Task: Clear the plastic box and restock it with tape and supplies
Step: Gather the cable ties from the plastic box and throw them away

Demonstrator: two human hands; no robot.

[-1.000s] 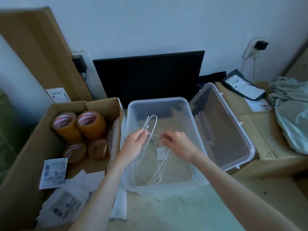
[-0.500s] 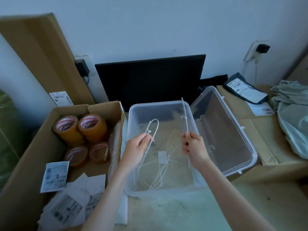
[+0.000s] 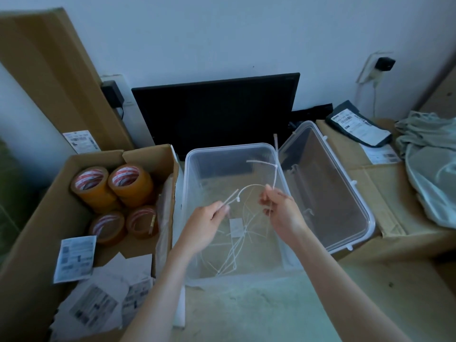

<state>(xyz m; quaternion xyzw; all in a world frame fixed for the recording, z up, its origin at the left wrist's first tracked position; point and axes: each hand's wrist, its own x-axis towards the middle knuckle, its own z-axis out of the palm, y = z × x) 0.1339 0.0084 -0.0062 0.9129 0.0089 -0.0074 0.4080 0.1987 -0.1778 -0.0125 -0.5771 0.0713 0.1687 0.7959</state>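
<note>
The plastic box (image 3: 197,169) is the reference landmark. It is clear, open-topped, and stands on the work surface directly in front of the person. Its hinged lid (image 3: 328,193) lies folded back to the right of the box, which keeps the opening fully accessible from above.

Both hands work over the box interior. The left hand (image 3: 206,224) has its fingers curled, pinching the end of a looped white cable tie (image 3: 249,188) between thumb and fingertips. The right hand (image 3: 281,211) also has its fingers closed, pinching a second tie (image 3: 275,174) that stands upright above the box's right wall. Holding each tie by one end appears intended to separate it from the rest; the ties are thin, springy and interlocked, so lifting them clear of each other likely prevents the whole tangle from following.

The remaining ties (image 3: 232,253) lie loose on the box floor, together with a small white tag (image 3: 236,227). The clearing step is therefore judged incomplete.

The cardboard carton (image 3: 37,218) stands touching or just beside the left wall of the box. It holds the tape rolls (image 3: 111,183), stacked in its far half, and loose printed labels (image 3: 74,257) in its near half. This placement puts the restock items within short reach of the left hand.

Behind the box, a black monitor (image 3: 217,112) leans against the wall. Right of the lid, a grey cloth (image 3: 431,164) rests on flattened cardboard.
</note>
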